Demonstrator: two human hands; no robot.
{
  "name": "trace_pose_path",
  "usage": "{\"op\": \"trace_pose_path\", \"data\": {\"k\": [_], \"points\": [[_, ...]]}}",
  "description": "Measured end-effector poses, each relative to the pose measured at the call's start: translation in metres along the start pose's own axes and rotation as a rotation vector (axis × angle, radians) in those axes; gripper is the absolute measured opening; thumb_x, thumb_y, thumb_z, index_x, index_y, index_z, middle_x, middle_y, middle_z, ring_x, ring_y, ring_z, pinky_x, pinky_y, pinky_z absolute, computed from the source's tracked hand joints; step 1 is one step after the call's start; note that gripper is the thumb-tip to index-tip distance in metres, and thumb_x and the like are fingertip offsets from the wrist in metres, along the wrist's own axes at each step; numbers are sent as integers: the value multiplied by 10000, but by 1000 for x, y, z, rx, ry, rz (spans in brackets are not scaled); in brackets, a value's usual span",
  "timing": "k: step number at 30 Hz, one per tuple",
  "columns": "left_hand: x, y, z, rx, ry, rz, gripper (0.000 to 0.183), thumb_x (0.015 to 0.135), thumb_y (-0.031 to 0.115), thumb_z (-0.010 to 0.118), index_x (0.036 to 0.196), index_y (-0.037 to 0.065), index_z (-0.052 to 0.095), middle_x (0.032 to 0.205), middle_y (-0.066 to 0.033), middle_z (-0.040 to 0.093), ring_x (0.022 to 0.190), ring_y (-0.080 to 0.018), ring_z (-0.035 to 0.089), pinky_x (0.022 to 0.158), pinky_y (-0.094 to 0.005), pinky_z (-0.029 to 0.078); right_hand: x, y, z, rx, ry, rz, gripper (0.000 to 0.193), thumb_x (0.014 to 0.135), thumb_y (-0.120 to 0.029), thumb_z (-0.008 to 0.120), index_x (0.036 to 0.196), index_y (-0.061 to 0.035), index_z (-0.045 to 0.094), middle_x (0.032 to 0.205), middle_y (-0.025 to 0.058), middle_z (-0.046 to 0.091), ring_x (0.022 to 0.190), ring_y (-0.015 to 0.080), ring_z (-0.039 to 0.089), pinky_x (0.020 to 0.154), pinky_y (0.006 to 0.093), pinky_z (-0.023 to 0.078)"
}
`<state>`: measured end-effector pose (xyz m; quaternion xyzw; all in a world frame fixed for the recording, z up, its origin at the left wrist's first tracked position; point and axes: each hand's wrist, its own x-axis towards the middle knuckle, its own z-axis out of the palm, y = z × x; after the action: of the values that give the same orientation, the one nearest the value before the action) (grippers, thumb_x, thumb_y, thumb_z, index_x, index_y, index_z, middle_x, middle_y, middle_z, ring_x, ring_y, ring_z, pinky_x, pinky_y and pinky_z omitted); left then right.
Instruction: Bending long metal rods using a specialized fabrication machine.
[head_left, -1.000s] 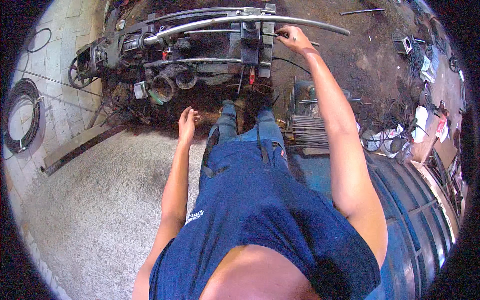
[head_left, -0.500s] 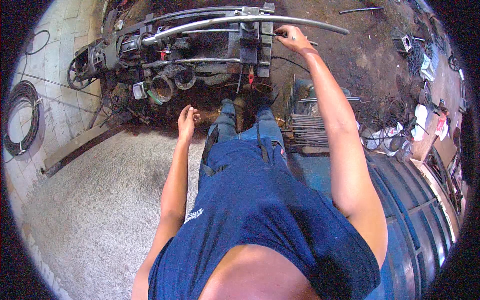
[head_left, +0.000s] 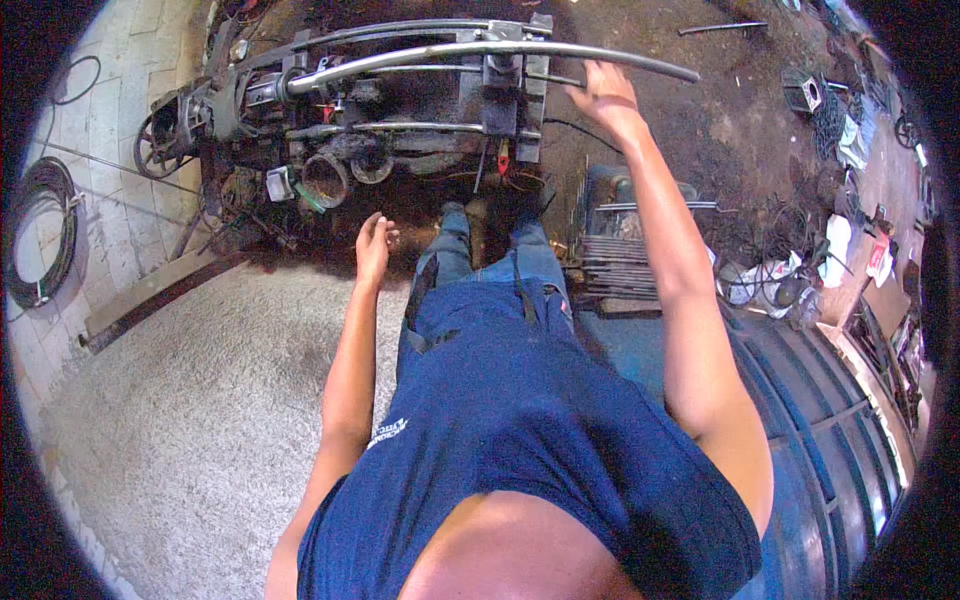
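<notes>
Workshop ground is seen from above, with a person in a dark blue shirt and blue trousers standing before a low, grimy machine (head_left: 380, 130). Across the top of this machine a long, pale metal pipe (head_left: 450, 52) is laid; it curves gently and its free end reaches out to the right, past the machine's frame. The right hand (head_left: 600, 90) is stretched forward at the end of a straight arm and is placed at the pipe, just below its right-hand stretch. The fingers are spread and open rather than closed around the pipe; whether the fingertips actually touch the metal cannot be told from this view. The left hand (head_left: 373, 245) is held low beside the left thigh, near the front edge of the machine. It is empty, with the fingers loosely curled and apart, and nothing is touched by it.

A stack of thin metal rods (head_left: 612, 262) is seen just right of the person's legs, below the outstretched arm. A coil of black cable (head_left: 40, 230) lies on the pale tiled floor at the far left. Scattered scraps and rags (head_left: 840, 140) are seen on the dark ground at the far right.
</notes>
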<state>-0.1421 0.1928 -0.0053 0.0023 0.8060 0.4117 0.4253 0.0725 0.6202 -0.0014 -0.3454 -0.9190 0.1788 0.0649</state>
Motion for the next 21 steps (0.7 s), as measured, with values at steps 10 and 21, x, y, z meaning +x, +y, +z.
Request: {"op": "trace_pose_path", "data": {"k": [10, 21], "points": [[6, 5, -5, 4, 9, -9, 453, 965, 309, 496, 1314, 23, 449, 1083, -92, 610, 902, -155, 601, 730, -286, 488, -11, -66, -154, -52, 74, -56, 670, 824, -497, 603, 1224, 24, 478, 1082, 245, 599, 975, 380, 593, 850, 431, 481], [1, -33, -89, -184, 251, -71, 479, 967, 373, 464, 1312, 41, 441, 1099, -100, 626, 899, -181, 630, 739, -303, 481, 188, -239, -46, 802, -171, -174, 435, 840, -438, 609, 978, -32, 685, 982, 167, 676, 852, 248, 647, 766, 389, 504]]}}
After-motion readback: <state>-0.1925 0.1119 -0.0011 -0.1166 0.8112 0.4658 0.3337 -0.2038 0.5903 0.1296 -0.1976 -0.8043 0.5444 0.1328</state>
